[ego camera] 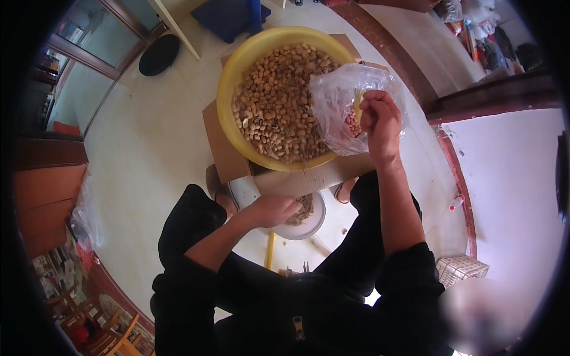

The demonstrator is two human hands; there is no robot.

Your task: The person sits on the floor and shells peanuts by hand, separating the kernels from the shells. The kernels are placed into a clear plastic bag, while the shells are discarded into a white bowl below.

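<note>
A round yellow basin (229, 138) full of unshelled peanuts (280, 102) rests on a cardboard box (222, 142). Against the basin's right rim lies a clear plastic bag (331, 129) with shelled pink peanuts (352, 123) inside. My right hand (380, 127) hovers over the bag's right side, fingers curled and thumb near the fingertips. Lower down, my left hand (275, 210) is above the left edge of a white bowl (317, 222) with broken peanut shells (303, 211) in it. Its fingers are bent inward. Whether either hand holds something small is hidden.
The bowl is between my knees, with a yellow bar (270, 251) below it. A blue platform (222, 18) stands beyond the basin. A black round object (159, 55) lies at upper left, a wicker basket (463, 269) at lower right. Wooden chairs (120, 329) occupy the lower left.
</note>
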